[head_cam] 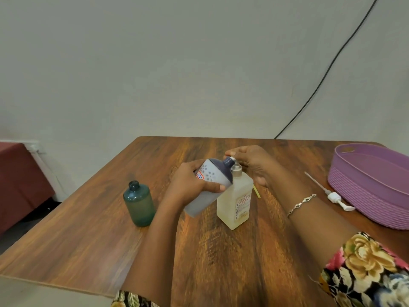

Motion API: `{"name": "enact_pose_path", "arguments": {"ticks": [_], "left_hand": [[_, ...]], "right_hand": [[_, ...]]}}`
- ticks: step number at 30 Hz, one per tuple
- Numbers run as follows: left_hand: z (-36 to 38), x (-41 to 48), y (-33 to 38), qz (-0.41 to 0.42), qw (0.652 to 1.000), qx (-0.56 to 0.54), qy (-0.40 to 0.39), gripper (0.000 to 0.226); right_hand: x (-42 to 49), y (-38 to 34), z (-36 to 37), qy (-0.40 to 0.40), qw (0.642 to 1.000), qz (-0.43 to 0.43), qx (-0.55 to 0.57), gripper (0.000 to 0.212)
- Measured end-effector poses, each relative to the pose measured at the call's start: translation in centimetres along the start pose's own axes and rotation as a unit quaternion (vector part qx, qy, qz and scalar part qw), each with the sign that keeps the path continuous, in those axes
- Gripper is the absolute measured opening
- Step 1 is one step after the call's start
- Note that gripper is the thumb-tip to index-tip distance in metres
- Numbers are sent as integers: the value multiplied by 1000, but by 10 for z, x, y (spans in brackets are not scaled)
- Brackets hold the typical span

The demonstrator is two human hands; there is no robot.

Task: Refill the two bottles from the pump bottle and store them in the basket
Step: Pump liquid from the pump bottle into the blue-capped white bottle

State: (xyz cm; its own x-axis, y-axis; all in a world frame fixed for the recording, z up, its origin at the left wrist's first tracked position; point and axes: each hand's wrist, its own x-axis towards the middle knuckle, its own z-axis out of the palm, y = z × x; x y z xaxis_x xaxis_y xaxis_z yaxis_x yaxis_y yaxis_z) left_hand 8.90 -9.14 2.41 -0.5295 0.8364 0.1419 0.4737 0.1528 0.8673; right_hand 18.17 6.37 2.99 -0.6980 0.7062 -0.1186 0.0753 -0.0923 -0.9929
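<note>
The pump bottle [234, 202], pale yellow and translucent with a printed label, stands upright at the centre of the frame on the wooden table [88, 229], its neck bare. Its white pump head [334, 198], with the long dip tube attached, lies flat at the right, just beside the purple basket [371, 191] at the right edge. Just left of the pump bottle and above the tabletop, the left hand [194, 185] grips the grey bottle [207, 173] round its body, fingers wrapped across the front and thumb on the near side. That bottle has a navy shoulder and is tilted so its neck points up and to the right, directly over the pump bottle's neck. The right hand [252, 165] sits behind the two necks with its fingers curled. Thumb and forefinger pinch the small silvery tip at the grey bottle's neck, though motion blur hides the exact contact. A thin bracelet [302, 204] circles the right wrist and a floral sleeve [365, 269] shows at the lower right. The teal bottle [139, 203] stands upright and uncapped at the centre left, well apart from both hands. A small yellow strip [257, 192] lies on the table just right of the pump bottle.
</note>
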Motion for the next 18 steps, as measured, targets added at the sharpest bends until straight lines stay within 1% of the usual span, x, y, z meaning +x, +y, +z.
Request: {"name": "enact_pose_path", "arguments": {"ticks": [2,4,8,11,14,18], "left_hand": [[-1,0,2,-1,1000,-9,2,37],[-3,0,8,7,1000,-11,2,38],[-6,3,13,15,1000,3,4,38],[-4,1,5,-1,1000,-17,-3,35],[-1,-1,1,-8,999,-30,-7,38],[-3,-1,5,-7,999,-38,1,33]], "right_hand": [[-1,-1,0,-6,1000,-6,12,9],[-2,-6,-3,-11,999,-18,24,12],[0,-11,-5,-14,999,-24,-15,19],[-1,-7,-6,-30,999,-8,-36,13],[-2,-7,-6,-28,998,-11,-64,11],[-2,-8,-6,-28,999,-5,-22,15]]}}
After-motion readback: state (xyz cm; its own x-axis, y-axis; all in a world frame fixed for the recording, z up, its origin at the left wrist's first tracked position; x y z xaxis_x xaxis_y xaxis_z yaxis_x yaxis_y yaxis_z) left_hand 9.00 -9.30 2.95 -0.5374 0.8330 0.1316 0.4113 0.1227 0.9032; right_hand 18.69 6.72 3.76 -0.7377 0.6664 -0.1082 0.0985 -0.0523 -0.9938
